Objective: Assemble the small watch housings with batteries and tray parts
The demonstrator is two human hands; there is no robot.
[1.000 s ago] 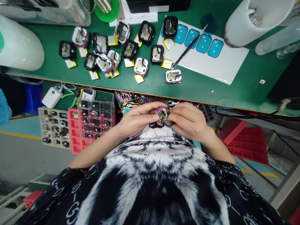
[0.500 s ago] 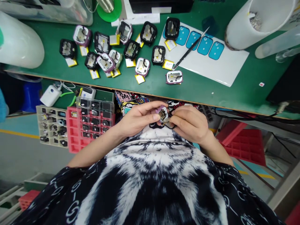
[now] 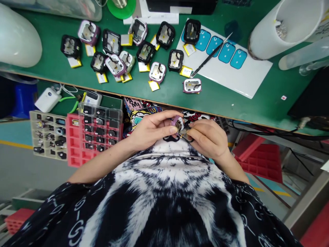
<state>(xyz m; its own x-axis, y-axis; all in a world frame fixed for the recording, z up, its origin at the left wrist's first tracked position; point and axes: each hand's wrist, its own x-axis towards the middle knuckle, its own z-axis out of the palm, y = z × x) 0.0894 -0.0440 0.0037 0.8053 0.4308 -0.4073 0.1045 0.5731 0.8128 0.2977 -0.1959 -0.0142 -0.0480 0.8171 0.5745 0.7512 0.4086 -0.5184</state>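
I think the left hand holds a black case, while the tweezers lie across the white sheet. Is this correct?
Not fully: in the head view, the case in the left hand is purple, not black. The tweezers do lie across the white sheet.

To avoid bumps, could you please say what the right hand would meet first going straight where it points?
The right hand would likely meet the purple case in the left hand; depth is unclear.

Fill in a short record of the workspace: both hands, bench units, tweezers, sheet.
Left hand: holding purple smartwatch case
Right hand: pinching small dark-edged part, details unclear
Green bench: open smartwatch cases, mostly black or purple; yellow-edged batteries
Tweezers: lying across white sheet
White sheet: bears blue stickers
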